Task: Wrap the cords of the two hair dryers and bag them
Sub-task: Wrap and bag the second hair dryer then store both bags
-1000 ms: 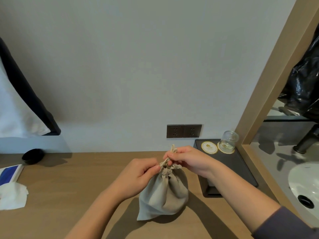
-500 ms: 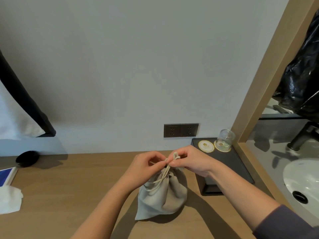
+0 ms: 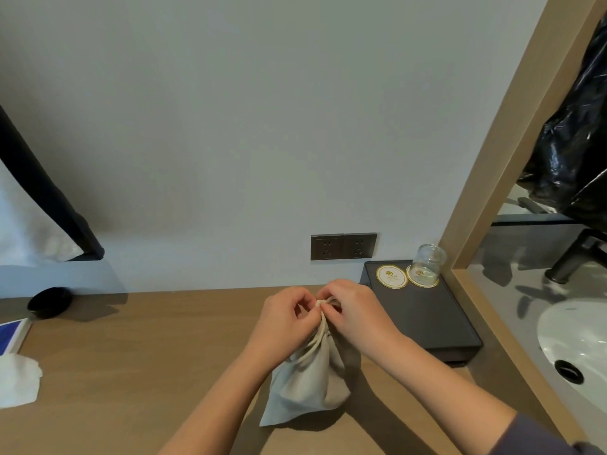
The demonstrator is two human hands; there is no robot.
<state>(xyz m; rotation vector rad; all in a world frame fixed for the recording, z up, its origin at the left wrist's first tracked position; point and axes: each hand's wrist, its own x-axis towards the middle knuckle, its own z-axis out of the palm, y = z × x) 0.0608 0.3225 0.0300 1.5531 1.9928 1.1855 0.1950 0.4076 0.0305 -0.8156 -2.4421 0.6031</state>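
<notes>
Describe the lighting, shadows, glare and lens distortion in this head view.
Head view: soft, even light; the grey cloth drawstring bag throws a soft shadow on the wooden counter; glare streaks the crumpled black plastic bag; the light wooden frame leans from wide-angle distortion; both hands, left hand and right hand, look slightly soft.

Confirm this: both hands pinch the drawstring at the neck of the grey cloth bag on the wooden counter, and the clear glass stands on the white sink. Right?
Not quite. The head view shows the clear glass standing on the black tray, not the sink. The rest holds: left hand and right hand pinch the drawstring at the grey cloth bag on the wooden counter.
</notes>
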